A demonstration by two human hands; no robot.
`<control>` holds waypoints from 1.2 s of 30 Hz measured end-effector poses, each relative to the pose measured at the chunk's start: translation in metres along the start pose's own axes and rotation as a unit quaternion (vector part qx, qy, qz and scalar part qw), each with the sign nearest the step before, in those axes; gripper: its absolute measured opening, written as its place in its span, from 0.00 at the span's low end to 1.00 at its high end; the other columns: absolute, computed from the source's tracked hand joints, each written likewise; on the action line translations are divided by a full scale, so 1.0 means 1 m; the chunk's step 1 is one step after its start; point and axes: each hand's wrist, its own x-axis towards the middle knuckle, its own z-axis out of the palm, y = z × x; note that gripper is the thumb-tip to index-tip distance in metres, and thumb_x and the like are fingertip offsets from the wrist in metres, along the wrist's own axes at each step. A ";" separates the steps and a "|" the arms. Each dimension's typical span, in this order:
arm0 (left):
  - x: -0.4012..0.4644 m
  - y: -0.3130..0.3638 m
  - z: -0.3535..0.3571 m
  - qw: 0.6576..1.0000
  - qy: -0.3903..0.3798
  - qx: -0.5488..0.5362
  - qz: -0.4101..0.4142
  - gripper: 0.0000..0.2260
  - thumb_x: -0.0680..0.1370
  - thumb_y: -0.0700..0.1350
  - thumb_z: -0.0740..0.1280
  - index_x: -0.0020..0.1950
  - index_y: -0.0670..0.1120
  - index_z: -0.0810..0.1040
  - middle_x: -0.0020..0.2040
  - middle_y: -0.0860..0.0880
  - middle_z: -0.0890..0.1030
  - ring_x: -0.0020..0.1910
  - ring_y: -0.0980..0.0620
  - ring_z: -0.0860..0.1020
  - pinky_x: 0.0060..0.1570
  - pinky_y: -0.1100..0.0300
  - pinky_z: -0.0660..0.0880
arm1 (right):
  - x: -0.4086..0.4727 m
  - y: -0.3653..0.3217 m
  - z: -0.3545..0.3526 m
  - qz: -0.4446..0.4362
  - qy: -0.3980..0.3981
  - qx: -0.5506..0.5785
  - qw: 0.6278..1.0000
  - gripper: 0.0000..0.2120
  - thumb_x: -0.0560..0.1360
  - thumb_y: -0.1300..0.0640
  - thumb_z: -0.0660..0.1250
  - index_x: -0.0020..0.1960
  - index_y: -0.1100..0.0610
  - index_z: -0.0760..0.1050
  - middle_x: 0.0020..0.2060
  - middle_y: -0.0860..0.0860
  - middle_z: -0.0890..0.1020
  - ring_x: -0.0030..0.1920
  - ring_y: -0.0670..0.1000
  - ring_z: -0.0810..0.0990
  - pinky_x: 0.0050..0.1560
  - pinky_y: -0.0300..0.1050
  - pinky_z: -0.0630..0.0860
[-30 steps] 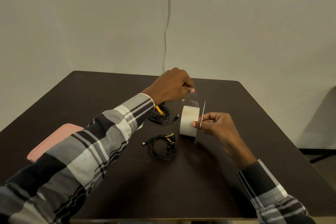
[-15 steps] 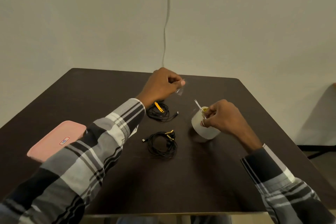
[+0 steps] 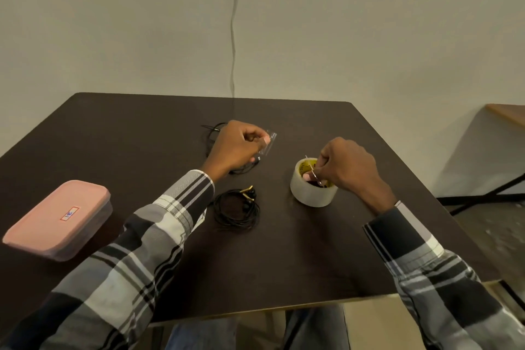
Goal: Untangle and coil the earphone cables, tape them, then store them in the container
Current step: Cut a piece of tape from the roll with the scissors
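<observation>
My left hand (image 3: 238, 142) pinches a short strip of clear tape (image 3: 269, 142) above the table. Under that hand lies a black earphone cable (image 3: 210, 133), partly hidden. A second black earphone coil (image 3: 237, 209) with gold earbuds lies flat nearer to me. My right hand (image 3: 345, 166) holds a thin metal blade (image 3: 313, 170) over the core of the clear tape roll (image 3: 311, 186), which stands flat on the table. The pink-lidded container (image 3: 58, 219) sits shut at the left.
The dark table (image 3: 298, 258) ends close to me and at the right, where the floor shows. A thin cord (image 3: 233, 23) hangs down the wall behind. Another table's edge (image 3: 508, 111) shows far right.
The tape roll went from upright in my right hand to lying flat on the table. My left hand came away with a cut strip of tape. The view tilted down.
</observation>
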 end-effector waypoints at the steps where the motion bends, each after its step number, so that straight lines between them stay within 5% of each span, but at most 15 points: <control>1: 0.000 0.001 0.004 1.000 -0.005 -0.005 0.000 0.03 0.77 0.43 0.72 0.47 0.47 0.85 0.28 0.59 0.80 0.30 0.55 0.80 0.36 0.55 0.83 | -0.001 0.000 0.000 -0.001 -0.001 -0.003 1.000 0.11 0.70 0.48 0.78 0.40 0.54 0.81 0.38 0.50 0.84 0.41 0.50 0.82 0.34 0.41 0.70; 7: -0.003 0.004 0.014 1.000 -0.021 -0.012 -0.001 0.04 0.77 0.43 0.71 0.48 0.46 0.85 0.37 0.45 0.83 0.28 0.59 0.78 0.29 0.68 0.74 | 0.001 0.003 -0.007 -0.002 -0.023 0.018 1.000 0.12 0.67 0.51 0.81 0.35 0.51 0.77 0.37 0.48 0.83 0.40 0.47 0.80 0.37 0.43 0.75; 13: -0.004 0.004 0.018 1.000 -0.024 -0.013 -0.006 0.04 0.77 0.43 0.71 0.49 0.46 0.85 0.38 0.50 0.83 0.29 0.63 0.79 0.28 0.72 0.73 | 0.002 0.012 -0.002 0.010 -0.077 0.051 0.996 0.11 0.65 0.51 0.82 0.36 0.51 0.80 0.41 0.47 0.84 0.42 0.47 0.80 0.43 0.47 0.80; 27: -0.008 0.006 0.024 0.998 -0.039 -0.039 -0.022 0.06 0.77 0.42 0.71 0.52 0.43 0.85 0.46 0.45 0.84 0.38 0.57 0.81 0.34 0.65 0.80 | 0.004 0.010 0.001 0.006 -0.112 0.043 0.993 0.09 0.68 0.54 0.80 0.38 0.54 0.80 0.45 0.52 0.85 0.47 0.52 0.83 0.51 0.51 0.83; 32: -0.011 0.010 0.022 0.997 -0.044 -0.054 -0.033 0.07 0.78 0.41 0.71 0.53 0.42 0.84 0.44 0.46 0.83 0.38 0.57 0.80 0.36 0.63 0.81 | 0.005 0.012 -0.008 -0.014 -0.133 0.045 0.990 0.05 0.70 0.56 0.78 0.41 0.56 0.84 0.44 0.52 0.86 0.44 0.51 0.83 0.38 0.43 0.78; 36: -0.014 0.011 0.020 0.991 -0.056 -0.103 -0.063 0.07 0.78 0.40 0.69 0.55 0.42 0.83 0.41 0.48 0.82 0.37 0.58 0.80 0.38 0.62 0.82 | 0.004 0.013 -0.015 -0.019 -0.083 0.037 0.996 0.05 0.72 0.53 0.77 0.40 0.53 0.83 0.42 0.48 0.86 0.44 0.47 0.83 0.47 0.50 0.82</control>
